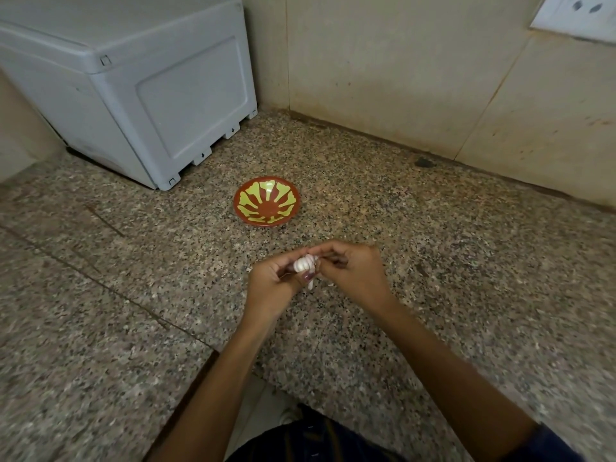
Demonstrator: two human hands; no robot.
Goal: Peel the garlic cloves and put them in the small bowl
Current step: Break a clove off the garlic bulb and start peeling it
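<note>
A white garlic bulb point(305, 263) is held above the speckled granite counter, between both hands. My left hand point(273, 285) grips it from below and the left, fingers curled round it. My right hand point(350, 271) pinches at its right side with thumb and fingertips. A strip of pale skin hangs down from the garlic. The small bowl point(266, 205), red-brown with a yellow-green flower pattern, stands on the counter just beyond the hands, and nothing lies in it.
A grey plastic appliance point(140, 88) fills the back left of the granite counter point(466, 261). Beige tiled walls meet in a corner behind the bowl. A white wall socket point(580, 15) sits at the top right. The counter's front edge runs just below my forearms.
</note>
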